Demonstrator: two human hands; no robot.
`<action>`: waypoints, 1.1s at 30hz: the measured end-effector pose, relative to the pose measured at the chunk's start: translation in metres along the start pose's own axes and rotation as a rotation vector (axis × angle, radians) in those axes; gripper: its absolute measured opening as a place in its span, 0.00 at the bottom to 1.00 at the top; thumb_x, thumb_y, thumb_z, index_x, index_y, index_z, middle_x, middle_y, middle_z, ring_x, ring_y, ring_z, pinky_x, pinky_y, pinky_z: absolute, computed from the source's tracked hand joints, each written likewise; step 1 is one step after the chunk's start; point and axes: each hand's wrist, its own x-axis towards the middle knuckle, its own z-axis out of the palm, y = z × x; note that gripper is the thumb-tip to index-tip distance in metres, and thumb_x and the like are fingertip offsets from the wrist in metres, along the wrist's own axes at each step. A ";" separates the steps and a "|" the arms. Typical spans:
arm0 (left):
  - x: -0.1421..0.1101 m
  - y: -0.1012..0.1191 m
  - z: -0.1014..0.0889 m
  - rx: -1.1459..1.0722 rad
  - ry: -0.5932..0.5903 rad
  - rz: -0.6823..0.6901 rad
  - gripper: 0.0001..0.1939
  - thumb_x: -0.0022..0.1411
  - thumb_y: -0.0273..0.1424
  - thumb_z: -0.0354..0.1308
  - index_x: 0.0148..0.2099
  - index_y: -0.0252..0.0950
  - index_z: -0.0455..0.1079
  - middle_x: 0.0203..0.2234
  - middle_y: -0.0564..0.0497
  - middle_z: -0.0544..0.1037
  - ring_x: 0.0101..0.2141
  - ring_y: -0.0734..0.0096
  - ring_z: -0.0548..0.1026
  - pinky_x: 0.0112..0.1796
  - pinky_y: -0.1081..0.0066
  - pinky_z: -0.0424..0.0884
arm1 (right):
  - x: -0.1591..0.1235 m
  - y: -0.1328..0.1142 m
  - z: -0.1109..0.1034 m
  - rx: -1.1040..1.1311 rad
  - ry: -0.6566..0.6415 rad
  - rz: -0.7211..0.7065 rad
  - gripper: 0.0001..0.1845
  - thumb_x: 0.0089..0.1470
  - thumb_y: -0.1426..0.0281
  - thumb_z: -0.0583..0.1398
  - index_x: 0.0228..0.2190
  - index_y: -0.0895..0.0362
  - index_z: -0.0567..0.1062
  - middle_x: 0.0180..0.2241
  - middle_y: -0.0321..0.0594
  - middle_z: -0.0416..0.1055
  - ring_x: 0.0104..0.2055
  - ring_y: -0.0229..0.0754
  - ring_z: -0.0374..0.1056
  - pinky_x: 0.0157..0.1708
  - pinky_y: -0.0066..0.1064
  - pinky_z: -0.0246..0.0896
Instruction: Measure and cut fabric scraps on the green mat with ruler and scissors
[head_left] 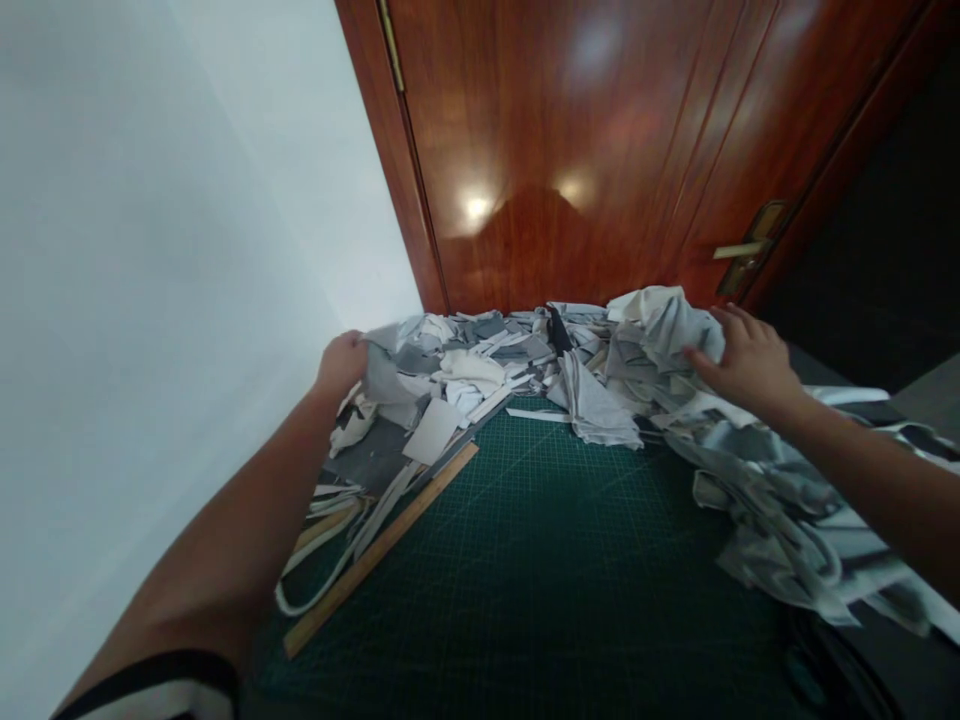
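My left hand (343,362) is closed at the wall side, pinching the edge of a grey fabric scrap (386,375) on the left of the pile. On the right, my right hand (754,362) has thumb and fingers around a crumpled pale fabric scrap (675,322), which bulges above the pile; part of its grip is hidden. Between the hands lies a heap of grey and white fabric scraps (517,350). A folded stack of grey cloth (596,410) sits at the heap's front edge.
A green cutting mat (570,540) covers the table. A wooden ruler (382,550) lies slanted at left beside fabric strips (386,510). More loose scraps (802,510) spread under my right forearm. Behind stand a wooden door (555,130) with a handle (742,250) and a white wall (187,250).
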 end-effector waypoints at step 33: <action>-0.252 0.155 -0.143 -1.223 -0.383 0.345 0.12 0.59 0.32 0.67 0.35 0.36 0.65 0.18 0.58 0.70 0.17 0.78 0.66 0.21 0.78 0.63 | -0.110 -0.157 -0.209 1.236 -0.481 0.039 0.20 0.59 0.51 0.65 0.32 0.56 0.74 0.27 0.37 0.70 0.28 0.37 0.67 0.26 0.28 0.64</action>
